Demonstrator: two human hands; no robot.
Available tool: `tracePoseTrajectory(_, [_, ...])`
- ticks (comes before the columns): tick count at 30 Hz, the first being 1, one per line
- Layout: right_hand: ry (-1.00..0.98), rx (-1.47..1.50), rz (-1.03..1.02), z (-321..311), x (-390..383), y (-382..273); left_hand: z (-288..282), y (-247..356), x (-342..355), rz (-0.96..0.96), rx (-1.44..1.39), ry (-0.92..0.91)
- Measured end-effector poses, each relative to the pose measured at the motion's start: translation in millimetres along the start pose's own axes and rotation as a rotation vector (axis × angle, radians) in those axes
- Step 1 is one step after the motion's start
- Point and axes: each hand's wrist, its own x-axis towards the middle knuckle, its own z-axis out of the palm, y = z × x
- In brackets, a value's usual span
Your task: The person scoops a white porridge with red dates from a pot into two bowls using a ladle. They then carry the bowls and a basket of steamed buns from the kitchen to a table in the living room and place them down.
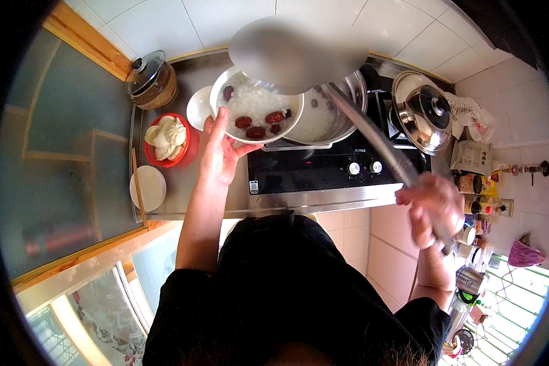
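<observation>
My left hand [221,149] grips the lower rim of a white bowl [216,97], thumb up along its side. Pale rice porridge [256,100] with several dark red dates [256,132] fills much of it. Closed around the long metal handle of a ladle [372,131] is my right hand [430,210], slightly smeared by motion. The handle slants up and left, and its far end runs into a blurred patch, so the ladle's head is hidden. Just right of the bowl, a steel pot [361,100] of porridge sits on the black stove [311,171], partly covered by the blur.
A steel lid [422,116] rests right of the pot. At the left are a red bowl of pale buns [166,140], a glass-lidded pot [152,82], a white bowl [147,189] and chopsticks [138,189]. Jars and bottles [473,195] line the right wall.
</observation>
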Motion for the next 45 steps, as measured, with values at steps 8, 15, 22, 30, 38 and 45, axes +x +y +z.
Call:
tracePoseTrajectory(8, [0.437, 0.719, 0.680, 25, -11, 52, -18, 4, -4, 0.027, -0.076, 0.020])
tracePoseTrajectory(15, [-0.056, 0.073, 0.275, 88, -21, 90, -33, 14, -17, 0.082, -0.092, 0.072])
tracePoseTrajectory(22, [0.052, 0.577, 1.030, 117, -22, 88, -40, 10, -23, 0.062, -0.112, 0.112])
tracePoseTrajectory(30, [0.391, 0.701, 1.176, 78, -18, 88, -36, 9, -26, 0.059, -0.062, 0.124])
tracePoseTrajectory(38, [0.484, 0.617, 0.916, 6, 25, 32, -36, 5, -21, 0.036, -0.114, 0.079])
tracePoseTrajectory(45, [0.431, 0.609, 0.745, 1, 31, -8, -24, 3, -20, 0.007, -0.097, 0.020])
